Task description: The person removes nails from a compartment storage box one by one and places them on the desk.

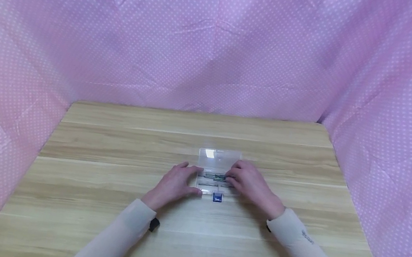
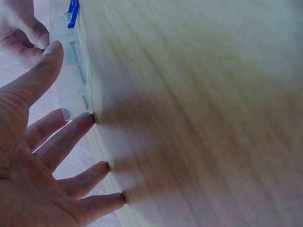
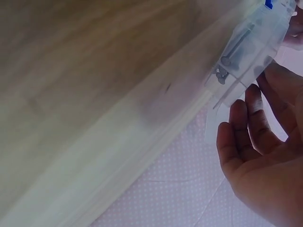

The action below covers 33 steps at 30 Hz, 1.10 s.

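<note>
Box: I see a shallow clear plastic case (image 1: 206,191) on the wood-grain table (image 1: 139,140), between the two hands; its walls are see-through with a faint milky tint, and thin dividers split the inside.
Lid: the transparent lid (image 1: 222,161) is swung back on the far side, a bright white reflection near its left corner.
Latch: one deep-blue tab (image 1: 217,197) with pale lettering sits mid-front; I cannot read it from here.
Nails: slim dark metal nails (image 1: 214,177) lie loosely bunched in the long rear section, more in the front ones; my right wrist view shows round, flat heads through the plastic.
Left hand: this hand (image 1: 175,182) is spread wide, fingers fairly straight, thumb and forefinger touching the case's left end.
Right hand: this hand (image 1: 251,184) has its fingers bent, tips at the bunch's right end; I cannot tell whether it grips a nail.
Backdrop: pink white-dotted cloth (image 1: 143,37).
</note>
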Motion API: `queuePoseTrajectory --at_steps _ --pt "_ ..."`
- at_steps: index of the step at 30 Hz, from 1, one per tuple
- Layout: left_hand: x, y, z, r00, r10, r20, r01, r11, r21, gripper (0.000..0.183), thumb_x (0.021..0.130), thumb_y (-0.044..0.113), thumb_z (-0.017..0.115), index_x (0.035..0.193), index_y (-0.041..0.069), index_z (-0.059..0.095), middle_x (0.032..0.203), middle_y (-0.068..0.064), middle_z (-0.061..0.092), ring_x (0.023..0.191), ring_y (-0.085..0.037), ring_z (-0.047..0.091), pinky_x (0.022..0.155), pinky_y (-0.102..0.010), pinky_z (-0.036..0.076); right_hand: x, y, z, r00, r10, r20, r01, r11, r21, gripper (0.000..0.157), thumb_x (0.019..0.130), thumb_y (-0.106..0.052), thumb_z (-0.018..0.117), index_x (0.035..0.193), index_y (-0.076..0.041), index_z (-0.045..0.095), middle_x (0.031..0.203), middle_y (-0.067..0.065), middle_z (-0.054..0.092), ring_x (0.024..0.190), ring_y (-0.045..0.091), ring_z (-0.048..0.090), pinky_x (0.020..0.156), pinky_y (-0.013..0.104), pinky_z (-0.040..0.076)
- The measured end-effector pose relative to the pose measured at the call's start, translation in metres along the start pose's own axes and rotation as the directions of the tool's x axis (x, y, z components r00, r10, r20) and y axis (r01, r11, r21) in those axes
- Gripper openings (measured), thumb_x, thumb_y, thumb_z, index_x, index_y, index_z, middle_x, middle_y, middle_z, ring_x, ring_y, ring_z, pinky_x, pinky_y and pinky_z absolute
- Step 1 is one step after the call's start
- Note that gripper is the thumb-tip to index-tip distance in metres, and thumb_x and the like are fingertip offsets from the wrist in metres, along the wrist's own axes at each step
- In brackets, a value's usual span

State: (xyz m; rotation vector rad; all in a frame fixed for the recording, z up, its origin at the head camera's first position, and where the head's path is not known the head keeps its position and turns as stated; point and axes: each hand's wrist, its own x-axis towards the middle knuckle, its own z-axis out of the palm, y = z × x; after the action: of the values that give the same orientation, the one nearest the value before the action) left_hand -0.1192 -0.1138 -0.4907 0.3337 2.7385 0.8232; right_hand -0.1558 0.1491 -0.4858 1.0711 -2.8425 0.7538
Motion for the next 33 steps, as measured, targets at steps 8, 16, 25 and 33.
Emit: queuePoseTrajectory --at_steps 8,16,25,33 --pt "0.001 0.0 0.001 1.0 -0.008 0.008 0.008 1.0 -0.007 0.073 0.08 0.042 0.089 0.143 0.017 0.062 0.145 -0.008 0.061 0.147 -0.043 0.038 0.118 -0.062 0.033 0.005 0.002 0.003 0.999 0.025 0.038 -0.025 1.0 -0.014 0.007 0.09 -0.012 0.081 0.097 -0.009 0.082 0.094 0.0 0.064 0.088 0.018 0.057 0.08 0.036 0.049" --pt "0.001 0.0 0.001 1.0 -0.015 0.005 0.015 1.0 0.0 0.073 0.08 0.042 0.089 0.143 0.017 0.062 0.146 -0.009 0.06 0.147 -0.042 0.038 0.118 -0.062 0.032 0.01 0.002 0.002 0.99 0.1 0.104 -0.1 0.995 -0.003 0.012 0.089 -0.014 0.083 0.1 -0.013 0.084 0.092 -0.004 0.061 0.087 0.015 0.052 0.076 0.031 0.046" --pt "0.001 0.003 0.0 0.999 -0.035 0.008 0.035 0.999 -0.009 0.072 0.079 0.041 0.09 0.142 0.018 0.063 0.148 -0.012 0.058 0.146 -0.043 0.039 0.118 -0.061 0.033 0.013 0.005 0.002 0.993 0.044 0.105 -0.041 0.998 -0.038 0.014 0.085 -0.013 0.086 0.099 -0.013 0.084 0.087 -0.007 0.06 0.082 0.013 0.049 0.072 0.028 0.044" --pt "0.002 0.003 0.001 0.999 -0.032 0.002 0.032 0.999 -0.001 0.072 0.078 0.042 0.091 0.14 0.018 0.064 0.147 -0.013 0.059 0.144 -0.044 0.041 0.117 -0.061 0.035 0.015 0.007 0.004 0.995 0.011 0.098 -0.006 0.998 -0.055 0.013 0.085 -0.011 0.085 0.098 -0.012 0.084 0.09 -0.006 0.06 0.086 0.015 0.051 0.077 0.032 0.047"
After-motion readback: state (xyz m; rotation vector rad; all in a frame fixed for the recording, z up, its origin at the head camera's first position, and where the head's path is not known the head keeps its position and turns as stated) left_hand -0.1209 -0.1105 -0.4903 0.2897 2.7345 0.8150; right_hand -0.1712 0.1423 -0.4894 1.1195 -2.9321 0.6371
